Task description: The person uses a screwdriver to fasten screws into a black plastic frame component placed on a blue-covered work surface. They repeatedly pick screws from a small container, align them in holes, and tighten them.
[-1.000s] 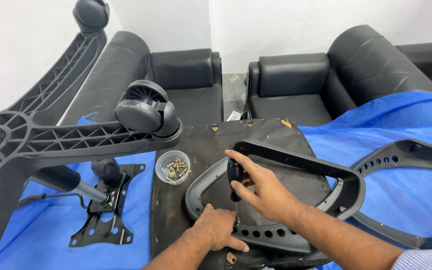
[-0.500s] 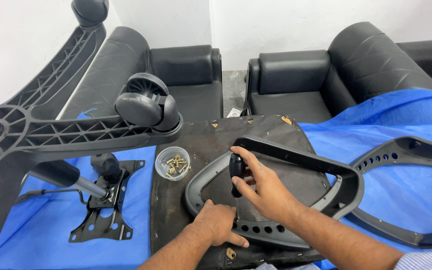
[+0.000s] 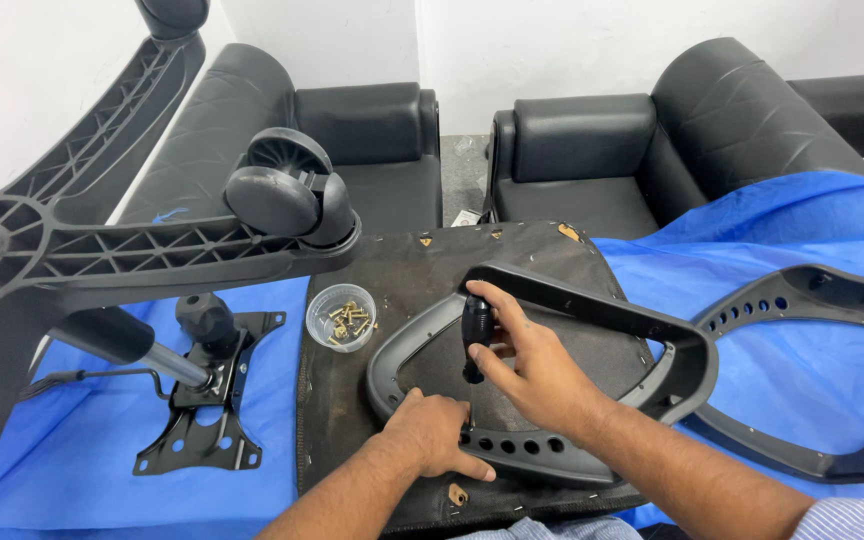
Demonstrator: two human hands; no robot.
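Blue sheet (image 3: 72, 470) bears seat pan (image 3: 392, 270).

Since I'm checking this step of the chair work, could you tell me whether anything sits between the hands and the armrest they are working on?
Nothing visible does. The right hand grips a black screwdriver held upright over the grey armrest, and the left hand rests directly on the armrest's lower edge. The cup of screws stands off to the side, clear of both.

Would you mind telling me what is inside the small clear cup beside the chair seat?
The clear cup holds a loose pile of small brass-coloured screws. Those at the bottom are covered by the ones on top, so their number cannot be told.
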